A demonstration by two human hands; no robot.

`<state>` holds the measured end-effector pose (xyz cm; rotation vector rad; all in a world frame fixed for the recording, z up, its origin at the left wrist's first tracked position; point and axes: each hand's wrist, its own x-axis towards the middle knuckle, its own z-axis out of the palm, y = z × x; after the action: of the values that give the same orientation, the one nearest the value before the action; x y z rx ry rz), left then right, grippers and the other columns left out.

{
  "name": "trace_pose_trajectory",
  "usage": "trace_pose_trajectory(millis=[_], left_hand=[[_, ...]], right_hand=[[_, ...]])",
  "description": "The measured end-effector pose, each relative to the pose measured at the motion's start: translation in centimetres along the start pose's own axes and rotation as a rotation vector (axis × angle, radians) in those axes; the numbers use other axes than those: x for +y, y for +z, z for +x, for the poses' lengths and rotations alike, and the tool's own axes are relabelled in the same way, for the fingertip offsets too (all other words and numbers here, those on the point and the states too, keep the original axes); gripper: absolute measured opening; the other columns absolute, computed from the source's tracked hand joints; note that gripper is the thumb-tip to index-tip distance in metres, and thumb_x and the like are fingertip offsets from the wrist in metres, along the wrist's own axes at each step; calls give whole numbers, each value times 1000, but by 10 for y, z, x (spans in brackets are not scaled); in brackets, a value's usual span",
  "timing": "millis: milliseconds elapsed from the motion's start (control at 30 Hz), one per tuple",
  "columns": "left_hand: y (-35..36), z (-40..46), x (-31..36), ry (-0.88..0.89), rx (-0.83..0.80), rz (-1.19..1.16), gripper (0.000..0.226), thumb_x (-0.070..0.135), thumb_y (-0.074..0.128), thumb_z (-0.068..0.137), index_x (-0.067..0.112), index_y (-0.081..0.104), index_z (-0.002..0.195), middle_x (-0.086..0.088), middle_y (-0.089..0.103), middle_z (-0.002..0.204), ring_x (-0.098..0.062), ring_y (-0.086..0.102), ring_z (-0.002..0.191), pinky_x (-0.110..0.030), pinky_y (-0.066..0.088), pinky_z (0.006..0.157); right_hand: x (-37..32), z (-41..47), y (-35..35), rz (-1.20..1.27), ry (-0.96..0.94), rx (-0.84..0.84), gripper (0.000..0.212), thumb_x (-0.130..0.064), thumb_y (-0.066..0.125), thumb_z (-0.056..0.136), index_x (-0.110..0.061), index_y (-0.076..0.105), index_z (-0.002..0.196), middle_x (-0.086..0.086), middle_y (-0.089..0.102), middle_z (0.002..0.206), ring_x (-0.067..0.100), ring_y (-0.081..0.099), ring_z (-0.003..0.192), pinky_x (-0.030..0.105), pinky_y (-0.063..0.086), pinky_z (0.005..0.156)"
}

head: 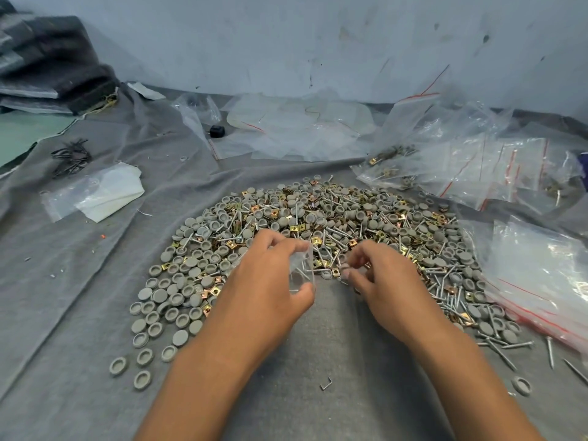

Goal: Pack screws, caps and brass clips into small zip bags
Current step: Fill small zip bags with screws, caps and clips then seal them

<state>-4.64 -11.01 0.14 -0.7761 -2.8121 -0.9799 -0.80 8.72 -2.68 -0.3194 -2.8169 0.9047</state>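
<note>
Here the left hand [270,281] grips a small clear zip bag [302,268] between thumb and curled fingers, the bag standing roughly upright with its mouth turned toward the right hand [378,281]; at least one screw seems to lie inside it already, though the film blurs the contents. The right hand, just beside the bag's open side, has its fingertips bunched as if pinching a small piece at the near edge of the heap [318,237], but what it holds I cannot tell, since the fingers cover it. The heap spreads in an arc directly beyond both hands on the grey cloth [95,265]: grey round caps [159,294] mostly toward the left, brass clips [316,240] scattered through the middle, and long screws [496,350] thickest on the right, their shafts lying every which way. So the parts lie ahead of and to the right of the bag, and the right hand is the nearer one for picking; the next drop is likely a short sideways move leftward into the bag's mouth. Filled bags with red zip lines [461,167] lie at the far right, empty bags [296,128] near the wall [318,43]. No brand, label or legible writing shows anywhere.
</note>
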Motion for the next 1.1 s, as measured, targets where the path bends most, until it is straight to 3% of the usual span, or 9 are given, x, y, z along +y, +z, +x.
trace_pose_trajectory(millis=[67,133,300,533,633,800,933,1033,1100], left_hand=[[0,0,1,2,1,4,56,40,72,87,41,51,138,27,39,117,7,55,88,-19,50,85],[0,0,1,4,0,5,56,41,71,87,40,51,139,25,39,117,4,56,86,-23,51,86],[0,0,1,8,-1,5,56,39,71,87,39,51,139,25,38,115,3,53,97,-23,49,89],[0,0,-1,-3,-19,9,55,40,71,87,41,51,139,26,36,115,2,53,97,-29,53,91],[0,0,-1,-4,-26,10,56,42,70,88,42,49,140,25,37,116,4,54,95,-31,54,90],[0,0,-2,-8,-21,-2,52,41,68,88,40,52,137,23,39,116,-1,56,97,-35,54,90],[-1,1,1,5,-34,-11,42,41,67,88,41,55,128,22,39,115,-1,56,97,-35,55,87],[-1,0,3,4,-42,-5,37,40,65,87,45,55,122,22,38,111,0,56,91,-34,56,81],[-2,-1,4,4,-44,-5,37,39,65,86,43,55,122,22,38,111,0,56,92,-33,55,80]], right_hand=[[-3,1,-2,75,-8,61,15,-30,67,95,-37,54,91,-15,59,87,-1,59,75,13,43,59],[-8,0,2,42,-79,35,11,-30,62,97,-39,56,100,-16,56,91,-2,56,77,15,44,62],[-13,0,18,-249,-107,-14,16,-40,53,99,-37,61,112,-11,46,100,12,52,95,36,52,77],[-14,-2,23,-295,-144,35,14,-39,52,100,-30,61,106,-11,44,96,11,46,88,28,40,68],[-14,-1,16,-122,-162,-1,8,-36,49,103,-30,55,102,-14,45,100,3,46,90,23,40,75],[-33,-6,-5,316,-314,31,8,-27,56,103,-32,56,96,-15,48,93,2,50,84,10,37,72],[-38,-12,-3,213,-399,-44,6,-35,59,97,-34,62,102,-22,48,99,1,52,94,16,42,77],[-38,-15,-1,155,-447,76,16,-34,68,92,-32,66,108,-24,50,95,-6,50,89,14,40,75],[-41,-16,1,136,-484,172,17,-31,74,88,-29,62,101,-24,53,92,-8,47,85,13,36,74]])
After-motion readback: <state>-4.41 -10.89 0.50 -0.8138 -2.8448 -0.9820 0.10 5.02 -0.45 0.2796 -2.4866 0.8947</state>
